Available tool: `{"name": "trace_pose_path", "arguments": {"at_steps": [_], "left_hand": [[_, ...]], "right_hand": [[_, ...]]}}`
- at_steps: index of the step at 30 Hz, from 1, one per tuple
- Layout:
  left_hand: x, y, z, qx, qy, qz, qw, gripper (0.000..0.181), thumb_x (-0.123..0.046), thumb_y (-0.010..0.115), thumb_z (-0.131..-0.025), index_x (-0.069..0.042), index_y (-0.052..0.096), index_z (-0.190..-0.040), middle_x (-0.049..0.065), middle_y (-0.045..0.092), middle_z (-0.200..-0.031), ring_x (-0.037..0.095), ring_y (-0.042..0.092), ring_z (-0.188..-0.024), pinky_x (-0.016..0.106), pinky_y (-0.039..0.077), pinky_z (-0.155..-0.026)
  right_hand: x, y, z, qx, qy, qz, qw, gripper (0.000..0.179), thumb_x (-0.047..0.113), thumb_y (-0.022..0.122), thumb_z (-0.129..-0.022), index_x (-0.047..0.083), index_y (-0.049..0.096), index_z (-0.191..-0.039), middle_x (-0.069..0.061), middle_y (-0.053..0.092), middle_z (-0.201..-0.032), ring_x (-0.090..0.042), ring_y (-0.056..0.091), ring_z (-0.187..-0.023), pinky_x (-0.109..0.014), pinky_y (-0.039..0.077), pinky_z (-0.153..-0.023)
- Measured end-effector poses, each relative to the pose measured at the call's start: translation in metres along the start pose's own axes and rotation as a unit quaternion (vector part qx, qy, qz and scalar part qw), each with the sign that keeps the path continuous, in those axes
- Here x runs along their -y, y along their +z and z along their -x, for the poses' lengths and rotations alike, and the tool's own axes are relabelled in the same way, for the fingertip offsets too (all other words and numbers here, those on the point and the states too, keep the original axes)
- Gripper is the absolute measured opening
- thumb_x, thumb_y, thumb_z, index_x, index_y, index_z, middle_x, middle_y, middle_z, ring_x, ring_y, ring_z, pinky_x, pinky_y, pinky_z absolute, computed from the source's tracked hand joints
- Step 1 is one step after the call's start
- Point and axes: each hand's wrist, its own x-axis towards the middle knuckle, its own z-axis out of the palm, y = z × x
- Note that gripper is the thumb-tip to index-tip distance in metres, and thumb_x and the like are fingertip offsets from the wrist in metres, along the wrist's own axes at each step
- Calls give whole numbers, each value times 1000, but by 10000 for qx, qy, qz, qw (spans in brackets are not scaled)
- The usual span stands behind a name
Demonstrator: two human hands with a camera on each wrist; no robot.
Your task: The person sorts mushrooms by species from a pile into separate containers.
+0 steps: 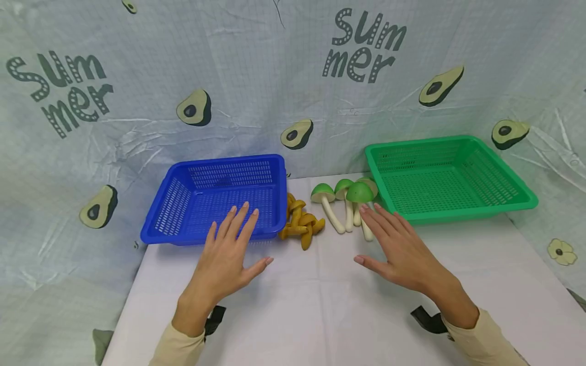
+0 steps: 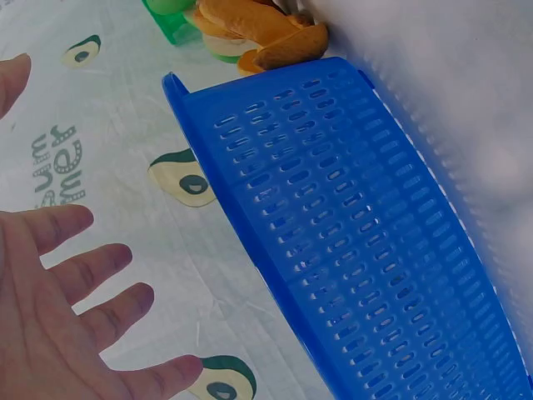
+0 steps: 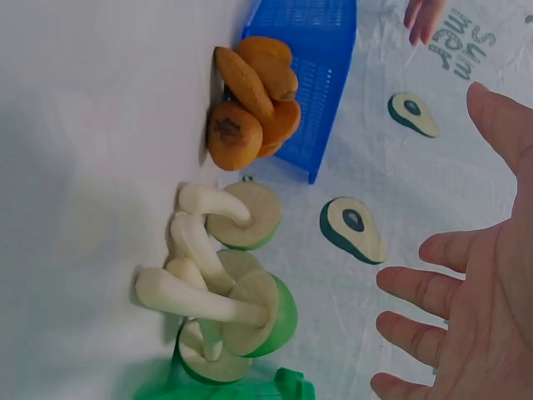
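Observation:
My left hand [image 1: 226, 259] hovers palm down before the blue basket [image 1: 279, 203], fingers spread and nothing held. On the other side, my right hand [image 1: 403, 251] is held out with straight fingers, its fingertips overlapping the green-capped toy mushrooms [image 1: 323, 194] in the head view. The right wrist view shows a gap between that hand and the mushrooms [image 3: 200, 300], which have white stems and lie in a group. Beside the blue basket sits a pile of small brown toy mushrooms [image 1: 304, 226]. Behind the right hand stands the green basket [image 1: 503, 206]. Both baskets hold nothing visible.
A white cloth covers the table [image 1: 316, 315]. Behind it hangs a pale curtain [image 1: 256, 76] printed with avocados and lettering. A black strap piece [image 1: 215, 319] shows at the left wrist, another strap piece [image 1: 430, 321] at the right.

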Motion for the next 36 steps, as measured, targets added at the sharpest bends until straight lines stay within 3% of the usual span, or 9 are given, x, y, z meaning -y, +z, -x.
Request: {"name": "trace_pose_path", "arguments": {"at_steps": [27,31,36], "left_hand": [[0,4,2,26,-50,-4,10000,98,-61,67,-89,-15,22,-163,10,18,-169,39,22,-153,71,28,-116],[4,5,4,-221,19,18,9998,95,-53,72,-90,-9,27,-161,14,25,-166,41,29,-150,68,32,-115],[12,6,12,-816,-133,681,9942,83,-30,79,-89,-1,37,-154,20,43,-155,40,44,-140,59,42,-112]], "right_hand": [[-3,1,3,36,89,-95,9999,93,58,66,-93,18,20,-163,-1,24,-168,-30,22,-154,-61,26,-120],[-2,0,2,95,214,-224,9995,91,57,64,-95,19,19,-164,-5,27,-167,-31,28,-152,-60,29,-119],[-1,0,1,99,452,-685,9966,85,53,64,-97,22,21,-163,-11,38,-161,-34,39,-146,-62,38,-113]]}}
